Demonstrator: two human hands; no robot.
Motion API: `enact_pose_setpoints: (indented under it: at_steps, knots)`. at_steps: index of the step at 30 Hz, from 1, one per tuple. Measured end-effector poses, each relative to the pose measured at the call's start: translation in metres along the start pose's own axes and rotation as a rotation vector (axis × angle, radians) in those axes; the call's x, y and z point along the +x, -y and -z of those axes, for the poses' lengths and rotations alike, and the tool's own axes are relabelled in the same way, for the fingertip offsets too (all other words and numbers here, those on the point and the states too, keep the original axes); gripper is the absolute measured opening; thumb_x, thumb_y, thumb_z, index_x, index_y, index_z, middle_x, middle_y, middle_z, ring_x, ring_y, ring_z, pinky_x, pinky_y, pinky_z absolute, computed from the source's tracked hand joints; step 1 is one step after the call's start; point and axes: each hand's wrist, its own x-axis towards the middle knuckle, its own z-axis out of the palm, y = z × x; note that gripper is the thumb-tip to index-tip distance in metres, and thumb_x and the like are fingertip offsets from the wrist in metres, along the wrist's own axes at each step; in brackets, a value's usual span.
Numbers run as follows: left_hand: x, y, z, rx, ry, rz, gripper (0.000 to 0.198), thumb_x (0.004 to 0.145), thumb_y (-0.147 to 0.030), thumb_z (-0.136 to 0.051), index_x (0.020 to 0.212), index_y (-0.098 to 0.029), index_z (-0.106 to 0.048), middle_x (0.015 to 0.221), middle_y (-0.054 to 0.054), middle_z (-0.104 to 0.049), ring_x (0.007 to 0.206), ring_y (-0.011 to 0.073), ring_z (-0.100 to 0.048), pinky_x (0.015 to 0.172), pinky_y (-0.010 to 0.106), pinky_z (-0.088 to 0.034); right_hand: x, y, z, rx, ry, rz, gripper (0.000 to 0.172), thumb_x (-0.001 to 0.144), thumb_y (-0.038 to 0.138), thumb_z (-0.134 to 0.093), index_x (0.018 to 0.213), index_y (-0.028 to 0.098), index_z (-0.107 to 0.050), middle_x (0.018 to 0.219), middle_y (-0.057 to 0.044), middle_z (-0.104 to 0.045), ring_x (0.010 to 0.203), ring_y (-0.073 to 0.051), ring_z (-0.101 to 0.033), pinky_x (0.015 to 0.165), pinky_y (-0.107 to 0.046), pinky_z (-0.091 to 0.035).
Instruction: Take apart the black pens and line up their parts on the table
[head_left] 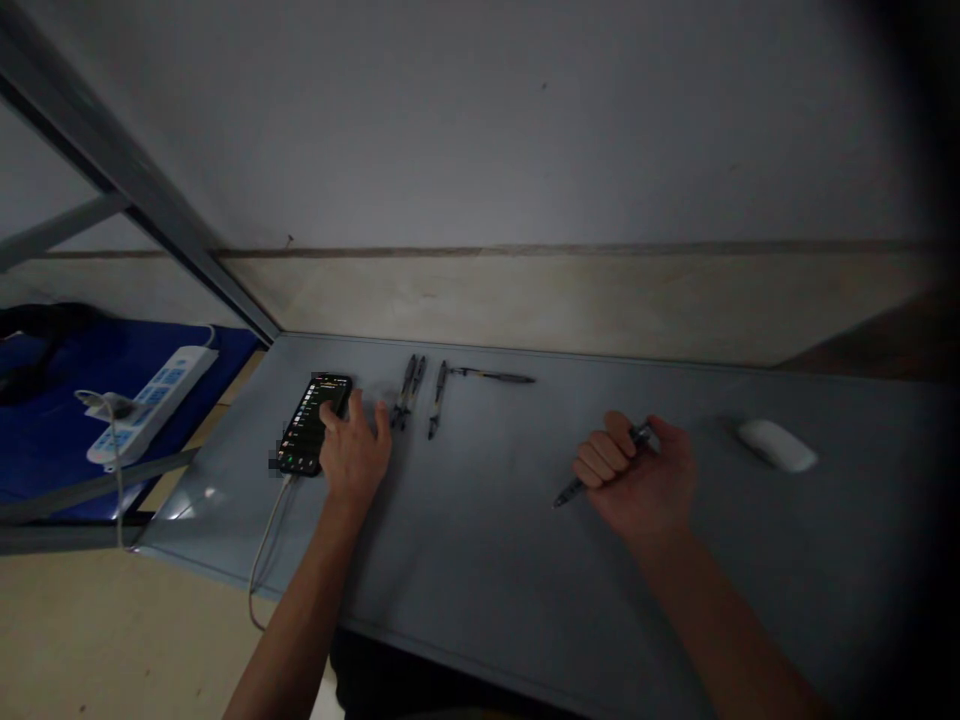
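Note:
A dark pen (571, 492) is gripped in my right hand (637, 475), its tip pointing down and left above the grey table. The fingers wrap round it, and the thumb presses at its upper end. My left hand (355, 445) hovers at the right edge of a smartphone (306, 425) with a lit screen, fingers spread; whether a fingertip touches the screen I cannot tell. Right of that hand two pens (411, 388) lie side by side. Another pen (438, 400) lies upright in view, and a further pen (499, 376) lies crosswise from its top.
A white mouse (776, 445) sits on the grey table (480, 560) at the right. A charging cable (262, 550) runs from the phone over the front edge. At left, a white power strip (154, 405) rests on a blue surface beyond a metal frame (172, 220). A wall stands behind.

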Motion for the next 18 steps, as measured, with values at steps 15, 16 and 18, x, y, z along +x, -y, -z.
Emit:
enact_pose_setpoints:
  at_steps: [15, 16, 18]
  knots:
    - [0.0011, 0.0028, -0.0037, 0.019, 0.002, -0.071, 0.062, 0.117, -0.048, -0.041, 0.171, -0.023, -0.055, 0.177, 0.027, -0.044, 0.128, 0.0418, -0.077, 0.108, 0.058, -0.064, 0.0010, 0.0004, -0.0003, -0.121, -0.103, 0.044, 0.035, 0.083, 0.049, -0.041, 0.060, 0.022, -0.040, 0.047, 0.005, -0.038, 0.039, -0.007, -0.030, 0.041, -0.024, -0.014]
    - [0.0011, 0.0028, -0.0040, 0.021, 0.001, -0.069, 0.061, 0.117, -0.048, -0.041, 0.171, -0.023, -0.055, 0.177, 0.027, -0.045, 0.128, 0.0416, -0.077, 0.108, 0.058, -0.064, 0.0011, 0.0002, -0.0005, -0.123, -0.107, 0.044, 0.035, 0.083, 0.049, -0.041, 0.060, 0.022, -0.039, 0.046, 0.005, -0.037, 0.039, -0.007, -0.029, 0.041, -0.024, -0.013]
    - [0.0009, 0.0028, -0.0043, 0.020, -0.005, -0.070, 0.061, 0.117, -0.048, -0.042, 0.171, -0.023, -0.055, 0.176, 0.027, -0.045, 0.127, 0.0411, -0.077, 0.107, 0.057, -0.064, 0.0011, 0.0000, -0.0003, -0.122, -0.110, 0.043, 0.034, 0.082, 0.048, -0.040, 0.059, 0.022, -0.038, 0.046, 0.005, -0.036, 0.040, -0.007, -0.029, 0.041, -0.024, -0.014]
